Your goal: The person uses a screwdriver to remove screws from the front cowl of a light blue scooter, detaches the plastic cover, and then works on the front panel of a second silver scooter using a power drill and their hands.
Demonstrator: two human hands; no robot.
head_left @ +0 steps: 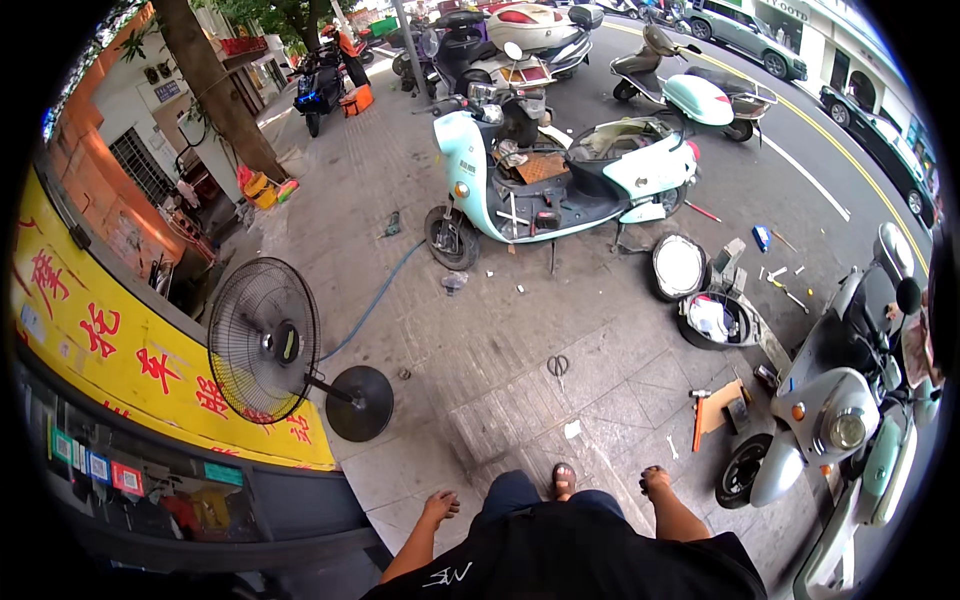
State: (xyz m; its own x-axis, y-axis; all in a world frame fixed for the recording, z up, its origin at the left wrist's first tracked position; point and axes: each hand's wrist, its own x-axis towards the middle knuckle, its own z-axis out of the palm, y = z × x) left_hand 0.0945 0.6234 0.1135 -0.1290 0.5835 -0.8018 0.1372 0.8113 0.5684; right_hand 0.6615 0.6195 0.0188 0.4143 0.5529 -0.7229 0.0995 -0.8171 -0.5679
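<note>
Here both hands, left hand (439, 505) and right hand (654, 481), hang empty with loose fingers, scissors (558, 366) and standing fan (267, 341) ahead

Left edge: long yellow sign (120, 340) with red characters, curving along shopfront. Below it, row of small coloured labels (90, 468) on dark panel. Small blue plaque (167, 91) on white wall, upper left.

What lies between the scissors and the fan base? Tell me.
Head view: only bare paving lies between the scissors and the fan base, apart from one small dark bit on the ground near the base.
</note>
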